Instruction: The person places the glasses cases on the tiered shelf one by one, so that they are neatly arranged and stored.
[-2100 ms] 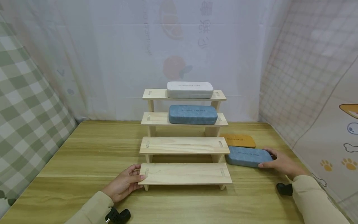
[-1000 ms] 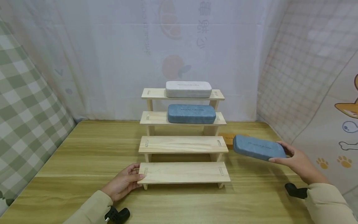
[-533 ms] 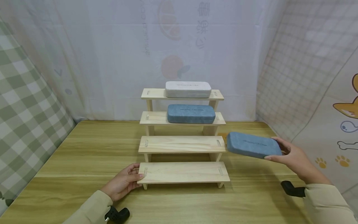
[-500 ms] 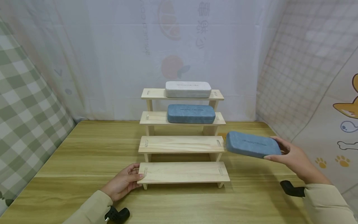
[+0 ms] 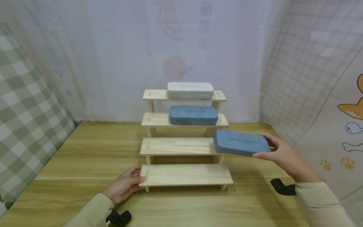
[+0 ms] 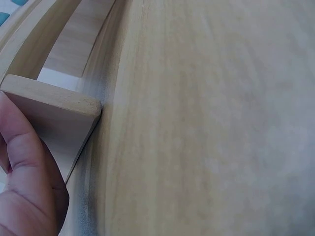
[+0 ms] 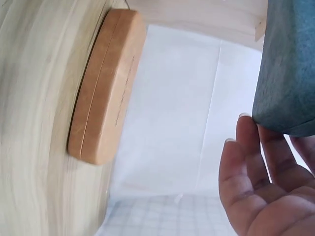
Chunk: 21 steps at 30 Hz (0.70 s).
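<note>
Head view: left hand (image 5: 126, 186) pinches stepped wooden rack (image 5: 184, 175) at its bottom tier, right hand (image 5: 283, 157) grips lighter blue glasses case (image 5: 241, 142) over next tier (image 5: 175, 145), apparently unplaced; white case (image 5: 190, 90) and darker blue case (image 5: 193, 115) sit higher, orange case (image 7: 106, 91) on table (image 5: 99, 148).

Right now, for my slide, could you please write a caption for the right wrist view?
Right hand holds a blue case in the air; an orange case lies on the wooden table.
</note>
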Tool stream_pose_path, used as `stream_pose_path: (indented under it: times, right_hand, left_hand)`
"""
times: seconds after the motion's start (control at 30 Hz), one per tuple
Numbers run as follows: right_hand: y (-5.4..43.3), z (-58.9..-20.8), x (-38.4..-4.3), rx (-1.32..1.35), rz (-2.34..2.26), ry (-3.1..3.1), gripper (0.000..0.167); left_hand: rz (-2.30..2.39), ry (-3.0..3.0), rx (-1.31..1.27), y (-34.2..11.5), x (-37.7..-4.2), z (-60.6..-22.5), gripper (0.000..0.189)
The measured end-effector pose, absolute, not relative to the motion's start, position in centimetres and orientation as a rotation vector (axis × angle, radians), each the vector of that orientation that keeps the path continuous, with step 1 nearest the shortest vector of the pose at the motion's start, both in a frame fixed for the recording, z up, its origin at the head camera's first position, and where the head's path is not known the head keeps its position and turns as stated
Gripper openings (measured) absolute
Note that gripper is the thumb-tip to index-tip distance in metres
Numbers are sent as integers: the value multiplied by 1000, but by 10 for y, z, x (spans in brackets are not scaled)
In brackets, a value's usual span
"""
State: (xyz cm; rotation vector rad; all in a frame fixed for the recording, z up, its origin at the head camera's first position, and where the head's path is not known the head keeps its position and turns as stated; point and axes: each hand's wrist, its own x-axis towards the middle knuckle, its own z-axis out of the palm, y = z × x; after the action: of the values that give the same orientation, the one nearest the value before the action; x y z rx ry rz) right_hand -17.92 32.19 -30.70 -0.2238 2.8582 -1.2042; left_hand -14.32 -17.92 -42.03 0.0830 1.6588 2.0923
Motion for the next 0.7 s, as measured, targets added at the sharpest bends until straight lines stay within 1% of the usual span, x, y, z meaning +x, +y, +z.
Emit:
stream_pose_path:
  times: [0.17, 0.37, 0.7]
  right_hand:
    - [306, -304, -182, -216, -1246, 2841, 89]
    - [286, -303, -187, -250, -1275, 2834, 89]
    - [259, -299, -188, -223, -1285, 2824, 93]
  left_hand:
    - [2084, 1666, 83, -179, -143, -421, 64]
    - [2083, 1671, 78, -179, -143, -421, 64]
    - [2086, 1661, 82, -179, -144, -420, 64]
